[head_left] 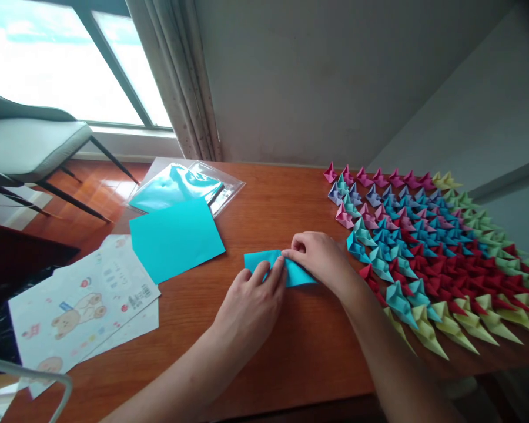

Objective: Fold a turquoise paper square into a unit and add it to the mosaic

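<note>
Blue paper (298,275): beneath the fingers, on the worktop (273,205). A folding step appears in hand; the next move likely calls for firm creasing. Fingers of the left hand (256,296) and right hand (316,255) press the paper (whether either pinches, cannot tell). Bare worktop extends beyond the fingers; folded pieces (441,276) limit room rightward.

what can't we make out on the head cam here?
Head view:
- Part of the small blue sheet: hidden under fingers of the left hand and right hand.
- Fine print on the bear-patterned sheet: too small.
- Rest of the chair: cut off by the left edge.
- White cable's ends: outside the frame.
</note>
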Tool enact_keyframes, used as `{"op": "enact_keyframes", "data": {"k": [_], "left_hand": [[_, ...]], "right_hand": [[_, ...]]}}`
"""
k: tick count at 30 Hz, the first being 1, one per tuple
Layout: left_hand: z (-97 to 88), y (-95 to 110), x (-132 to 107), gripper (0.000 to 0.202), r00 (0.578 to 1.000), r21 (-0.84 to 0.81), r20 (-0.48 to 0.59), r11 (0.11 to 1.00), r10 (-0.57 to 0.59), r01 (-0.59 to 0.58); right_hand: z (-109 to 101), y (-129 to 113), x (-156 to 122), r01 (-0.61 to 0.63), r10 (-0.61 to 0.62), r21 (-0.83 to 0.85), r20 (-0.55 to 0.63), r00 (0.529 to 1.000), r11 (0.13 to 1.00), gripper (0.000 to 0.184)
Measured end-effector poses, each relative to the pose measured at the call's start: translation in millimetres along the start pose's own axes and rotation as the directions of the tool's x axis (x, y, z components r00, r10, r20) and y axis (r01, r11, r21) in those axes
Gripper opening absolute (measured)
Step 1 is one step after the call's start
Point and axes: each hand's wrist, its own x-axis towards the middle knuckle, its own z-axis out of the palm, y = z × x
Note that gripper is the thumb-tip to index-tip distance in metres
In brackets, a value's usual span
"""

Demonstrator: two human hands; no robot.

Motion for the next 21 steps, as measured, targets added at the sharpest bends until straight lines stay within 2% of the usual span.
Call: {"op": "enact_keyframes", "data": {"k": [4, 7, 15, 21], "left_hand": [[0.2, 0.1, -0.1, 0.046, 1.000, -0.006, -0.004, 1.000, 0.003, -0.003], [0.5, -1.2, 0.1, 0.045, 1.000, -0.010, 0.007, 1.000, -0.003, 0.003], [0.9, -5.1, 1.9, 0.042, 1.000, -0.043, -0.004, 0.999, -0.015, 0.015], [1.3, -7.0, 2.0, 0.040, 1.000, -0.059, -0.016, 0.998, -0.018, 0.017]], "right_hand": [[-12.3, 10.0, -11.9, -0.028, 0.033, -0.049, 0.093, 0.995, 0.998, 0.023], [-13.6, 19.9, -26.2, -0.045, 0.047, -0.018, 0.121, 0.992, 0.999, 0.022], [6.1, 44.9, -59.6, -0.089, 0.087, 0.058, 0.044, 0.995, 0.994, 0.029], [5.4, 45.7, -69.4, -0.129, 0.125, 0.135, 0.036, 0.991, 0.982, 0.032]]}}
